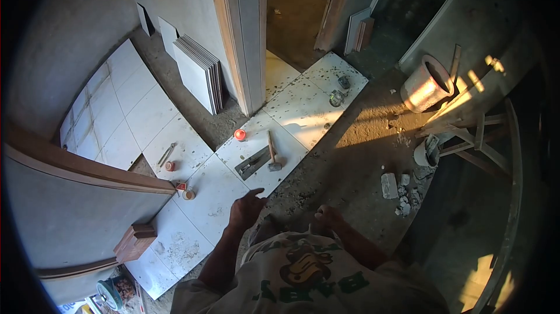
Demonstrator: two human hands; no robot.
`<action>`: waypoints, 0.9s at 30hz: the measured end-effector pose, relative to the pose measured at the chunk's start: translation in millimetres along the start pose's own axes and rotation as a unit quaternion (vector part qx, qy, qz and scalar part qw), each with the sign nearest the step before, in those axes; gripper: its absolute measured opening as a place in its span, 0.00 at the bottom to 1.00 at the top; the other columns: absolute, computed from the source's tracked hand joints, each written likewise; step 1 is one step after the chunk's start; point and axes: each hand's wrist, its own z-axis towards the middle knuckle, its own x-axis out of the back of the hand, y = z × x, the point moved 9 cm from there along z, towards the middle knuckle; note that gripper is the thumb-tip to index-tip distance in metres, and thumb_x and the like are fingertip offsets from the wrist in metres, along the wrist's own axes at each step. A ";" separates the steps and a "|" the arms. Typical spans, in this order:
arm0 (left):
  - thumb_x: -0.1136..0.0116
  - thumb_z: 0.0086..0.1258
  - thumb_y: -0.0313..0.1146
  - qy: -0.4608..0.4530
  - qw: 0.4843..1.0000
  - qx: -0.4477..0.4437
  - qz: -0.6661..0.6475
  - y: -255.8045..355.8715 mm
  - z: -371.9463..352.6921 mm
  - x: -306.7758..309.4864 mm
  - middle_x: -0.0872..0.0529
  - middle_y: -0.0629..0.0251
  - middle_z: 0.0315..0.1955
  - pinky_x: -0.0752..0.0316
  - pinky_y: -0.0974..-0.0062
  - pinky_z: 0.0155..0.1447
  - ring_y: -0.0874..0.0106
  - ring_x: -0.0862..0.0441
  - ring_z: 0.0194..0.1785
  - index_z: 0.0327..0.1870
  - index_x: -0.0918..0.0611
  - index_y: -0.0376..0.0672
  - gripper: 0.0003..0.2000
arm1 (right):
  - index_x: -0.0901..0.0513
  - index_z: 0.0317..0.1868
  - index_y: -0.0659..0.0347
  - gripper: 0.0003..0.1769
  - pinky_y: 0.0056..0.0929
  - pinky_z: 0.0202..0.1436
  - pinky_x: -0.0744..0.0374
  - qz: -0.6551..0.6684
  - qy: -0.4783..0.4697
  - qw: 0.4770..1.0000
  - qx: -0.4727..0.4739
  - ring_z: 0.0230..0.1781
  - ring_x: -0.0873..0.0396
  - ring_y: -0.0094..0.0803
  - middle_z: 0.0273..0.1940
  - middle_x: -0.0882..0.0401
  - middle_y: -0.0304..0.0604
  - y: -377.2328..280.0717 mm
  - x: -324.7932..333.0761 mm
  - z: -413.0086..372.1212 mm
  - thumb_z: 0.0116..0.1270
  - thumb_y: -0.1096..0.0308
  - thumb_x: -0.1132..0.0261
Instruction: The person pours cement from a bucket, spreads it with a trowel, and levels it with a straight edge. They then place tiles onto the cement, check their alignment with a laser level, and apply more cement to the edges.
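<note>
My left hand (247, 209) hovers over the edge of the white floor tiles (213, 197), its fingers apart and nothing in them. To its right, my right hand (328, 218) is held low before my body, fingers curled; whether it holds anything is too small to tell. Ahead of my left hand, a mallet (273, 153) lies on a tile beside a rectangular cut-out (254, 163) with a tool in it. A red round object (240, 135) sits just beyond. Further left are a small red-and-white container (170, 166) and another small container (188, 195).
Stacked tiles (201, 74) lean on the left wall near a door frame (245, 39). At the right stand a large bucket (427, 86), a smaller bucket (427, 152) and a wooden trestle (481, 133). Rubble (402, 188) lies on the dirt floor.
</note>
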 end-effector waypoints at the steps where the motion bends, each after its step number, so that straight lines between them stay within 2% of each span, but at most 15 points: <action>1: 0.43 0.64 0.41 0.013 1.000 -0.011 0.006 -6.2 9.6 4.4 0.15 0.58 0.28 0.24 0.66 0.42 0.61 0.16 0.35 0.48 0.19 0.46 0.15 | 0.20 0.46 0.60 0.21 0.41 0.52 0.26 -0.004 -0.009 1.000 0.012 0.48 0.22 0.46 0.44 0.19 0.53 -3.7 -3.4 2.4 0.56 0.55 0.40; 3: 0.43 0.64 0.41 0.037 0.999 -0.016 -0.013 -7.9 17.1 15.8 0.15 0.59 0.26 0.24 0.67 0.40 0.63 0.16 0.33 0.49 0.21 0.44 0.16 | 0.21 0.47 0.60 0.21 0.41 0.53 0.26 -0.008 -0.022 0.999 0.027 0.49 0.22 0.45 0.44 0.19 0.53 -5.8 -10.3 2.5 0.57 0.55 0.40; 4: 0.43 0.64 0.41 0.043 0.999 -0.009 -0.011 -11.0 18.1 18.7 0.15 0.59 0.26 0.24 0.67 0.40 0.63 0.16 0.33 0.49 0.21 0.44 0.16 | 0.20 0.47 0.60 0.21 0.41 0.53 0.26 -0.040 0.009 0.997 0.058 0.49 0.22 0.45 0.44 0.19 0.52 -9.5 -11.7 -1.6 0.57 0.56 0.41; 6: 0.43 0.64 0.41 0.046 0.998 0.040 -0.035 -29.6 19.3 21.0 0.15 0.59 0.27 0.24 0.68 0.40 0.63 0.16 0.32 0.49 0.21 0.44 0.16 | 0.20 0.47 0.59 0.20 0.40 0.53 0.26 -0.074 0.025 0.991 0.107 0.50 0.22 0.45 0.43 0.19 0.52 -19.4 -13.1 6.3 0.57 0.57 0.42; 8: 0.43 0.63 0.43 0.054 0.996 0.059 -0.030 -43.5 17.9 18.7 0.14 0.56 0.29 0.24 0.67 0.43 0.61 0.16 0.37 0.48 0.20 0.44 0.16 | 0.19 0.49 0.53 0.23 0.40 0.59 0.29 -0.126 -0.214 0.960 0.128 0.55 0.26 0.46 0.52 0.23 0.54 -9.9 -53.7 19.8 0.57 0.50 0.42; 11: 0.43 0.63 0.44 0.064 0.995 0.081 -0.002 -56.2 17.5 8.2 0.14 0.55 0.30 0.24 0.67 0.46 0.59 0.16 0.40 0.49 0.20 0.44 0.17 | 0.19 0.46 0.54 0.19 0.42 0.54 0.27 -0.123 -0.173 0.963 0.165 0.51 0.24 0.46 0.48 0.22 0.52 10.8 -57.3 59.7 0.56 0.57 0.43; 16: 0.43 0.62 0.44 0.095 0.984 0.149 -0.011 -73.4 34.1 -28.6 0.14 0.54 0.33 0.23 0.66 0.47 0.59 0.16 0.41 0.46 0.18 0.44 0.17 | 0.19 0.45 0.54 0.19 0.42 0.54 0.27 -0.219 -0.223 0.935 0.165 0.52 0.25 0.46 0.49 0.23 0.53 11.4 -10.9 106.0 0.58 0.55 0.44; 18: 0.43 0.62 0.44 0.106 0.979 0.173 -0.026 -60.0 55.8 -48.1 0.14 0.54 0.33 0.23 0.66 0.46 0.60 0.16 0.40 0.45 0.18 0.44 0.17 | 0.20 0.46 0.54 0.20 0.43 0.54 0.27 -0.227 -0.243 0.928 0.168 0.51 0.24 0.46 0.49 0.22 0.52 18.5 19.0 135.1 0.58 0.54 0.44; 19: 0.43 0.61 0.44 0.106 0.973 0.200 -0.041 -54.2 63.9 -58.6 0.14 0.54 0.33 0.23 0.66 0.46 0.61 0.15 0.39 0.45 0.17 0.44 0.17 | 0.20 0.48 0.54 0.20 0.38 0.57 0.29 -0.210 -0.306 0.905 0.210 0.53 0.25 0.42 0.51 0.23 0.49 20.0 27.0 138.8 0.62 0.53 0.46; 20: 0.43 0.62 0.43 0.136 0.978 0.159 0.000 -41.8 78.8 -67.2 0.14 0.55 0.31 0.22 0.67 0.43 0.64 0.15 0.36 0.44 0.18 0.43 0.16 | 0.21 0.48 0.54 0.18 0.39 0.56 0.28 -0.243 -0.296 0.843 0.377 0.53 0.25 0.43 0.51 0.23 0.48 53.7 -2.5 159.8 0.62 0.57 0.46; 21: 0.43 0.62 0.43 0.124 0.979 0.160 -0.035 -22.4 91.2 -79.7 0.14 0.56 0.31 0.22 0.68 0.42 0.65 0.15 0.36 0.44 0.18 0.43 0.16 | 0.22 0.48 0.54 0.16 0.40 0.56 0.28 -0.267 -0.245 0.762 0.536 0.52 0.24 0.43 0.51 0.24 0.47 91.9 -26.0 176.8 0.62 0.62 0.45; 22: 0.42 0.63 0.43 0.113 0.978 0.158 -0.070 1.5 107.6 -91.9 0.14 0.57 0.32 0.21 0.69 0.41 0.66 0.15 0.35 0.44 0.18 0.42 0.16 | 0.22 0.48 0.54 0.16 0.40 0.56 0.28 -0.259 -0.237 0.764 0.540 0.52 0.24 0.43 0.51 0.24 0.47 89.3 -8.0 185.7 0.62 0.62 0.45; 24: 0.42 0.63 0.43 0.079 0.991 0.105 -0.037 53.4 142.4 -117.2 0.14 0.58 0.36 0.21 0.70 0.41 0.66 0.15 0.37 0.46 0.18 0.44 0.16 | 0.22 0.49 0.54 0.16 0.38 0.58 0.30 -0.220 -0.256 0.775 0.535 0.53 0.25 0.42 0.51 0.24 0.46 83.5 42.8 179.2 0.63 0.63 0.46; 25: 0.42 0.63 0.44 0.047 0.998 0.035 0.011 92.3 154.8 -126.5 0.15 0.57 0.39 0.21 0.68 0.43 0.64 0.16 0.40 0.47 0.18 0.45 0.16 | 0.22 0.50 0.53 0.16 0.37 0.58 0.30 -0.199 -0.271 0.778 0.531 0.54 0.26 0.41 0.51 0.24 0.45 87.0 61.3 169.3 0.64 0.64 0.46; 27: 0.42 0.64 0.42 0.027 0.998 0.056 0.030 121.6 175.0 -140.7 0.15 0.58 0.35 0.22 0.70 0.41 0.68 0.16 0.38 0.48 0.19 0.44 0.16 | 0.22 0.51 0.52 0.16 0.36 0.60 0.32 -0.161 -0.304 0.781 0.522 0.55 0.26 0.40 0.51 0.24 0.43 90.7 89.2 155.5 0.65 0.65 0.47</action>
